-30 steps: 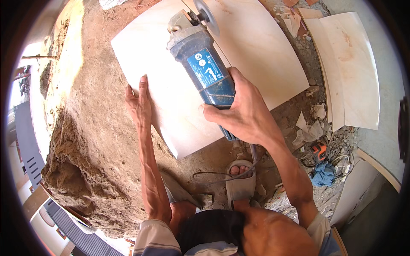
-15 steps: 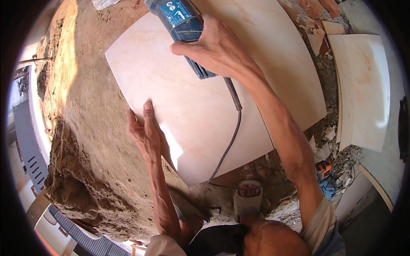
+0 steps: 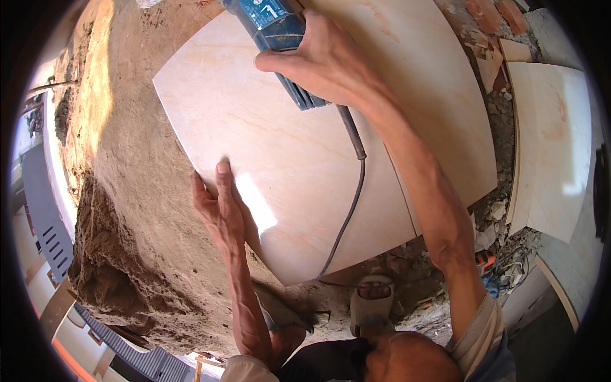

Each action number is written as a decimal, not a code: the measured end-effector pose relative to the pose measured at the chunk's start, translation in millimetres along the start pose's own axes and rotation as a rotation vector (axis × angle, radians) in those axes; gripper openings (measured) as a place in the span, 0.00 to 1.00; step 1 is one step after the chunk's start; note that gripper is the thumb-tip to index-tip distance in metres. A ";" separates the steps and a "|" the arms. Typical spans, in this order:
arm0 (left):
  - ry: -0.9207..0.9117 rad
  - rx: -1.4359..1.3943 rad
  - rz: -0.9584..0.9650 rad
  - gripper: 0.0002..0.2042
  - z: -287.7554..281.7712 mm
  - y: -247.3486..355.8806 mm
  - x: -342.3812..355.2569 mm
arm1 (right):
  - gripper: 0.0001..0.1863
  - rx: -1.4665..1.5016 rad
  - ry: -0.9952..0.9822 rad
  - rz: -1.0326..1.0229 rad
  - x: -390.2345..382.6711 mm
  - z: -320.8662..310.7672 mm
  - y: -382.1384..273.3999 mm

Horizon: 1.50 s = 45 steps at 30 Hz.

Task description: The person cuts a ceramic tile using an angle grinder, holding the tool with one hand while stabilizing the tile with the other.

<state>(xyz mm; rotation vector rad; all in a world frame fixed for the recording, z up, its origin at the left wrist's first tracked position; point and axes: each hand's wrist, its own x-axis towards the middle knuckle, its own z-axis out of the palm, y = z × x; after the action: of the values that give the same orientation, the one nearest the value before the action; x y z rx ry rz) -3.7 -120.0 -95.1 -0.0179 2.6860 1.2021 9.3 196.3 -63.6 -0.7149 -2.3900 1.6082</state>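
Observation:
My right hand [image 3: 318,60] grips the body of a blue corded power tool [image 3: 280,32] over a large cream marbled tile [image 3: 267,134]. The top edge of the picture cuts off the tool's front, so its working end is hidden. From its rear a black cord [image 3: 352,210] runs across the tile toward me. At the tile's left edge, my left hand [image 3: 219,207] holds on, thumb on the face and fingers at and below the rim. A second cream tile [image 3: 439,127] lies along the right, partly behind my right forearm.
More cut tiles [image 3: 554,140] lie at the far right beside rubble [image 3: 496,210] and broken red bricks [image 3: 485,16]. An orange and black tool [image 3: 485,261] sits in the debris. Bare earth [image 3: 140,172] with a pit [image 3: 108,274] spreads left. My sandalled foot [image 3: 374,290] is near the tile's front edge.
The power tool has shifted slightly away from me over the tile, my right hand still round it. My left hand keeps its hold on the edge. The whole view has moved a little.

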 end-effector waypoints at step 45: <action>-0.004 -0.110 -0.009 0.23 5.1 5.2 -4.6 | 0.21 -0.010 -0.015 0.049 6.1 2.9 0.2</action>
<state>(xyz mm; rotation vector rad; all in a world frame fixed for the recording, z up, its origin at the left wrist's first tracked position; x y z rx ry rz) 1.3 -113.1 -93.7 -0.0433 2.6100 1.3446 2.9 196.9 -65.7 -0.7716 -2.4111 1.6268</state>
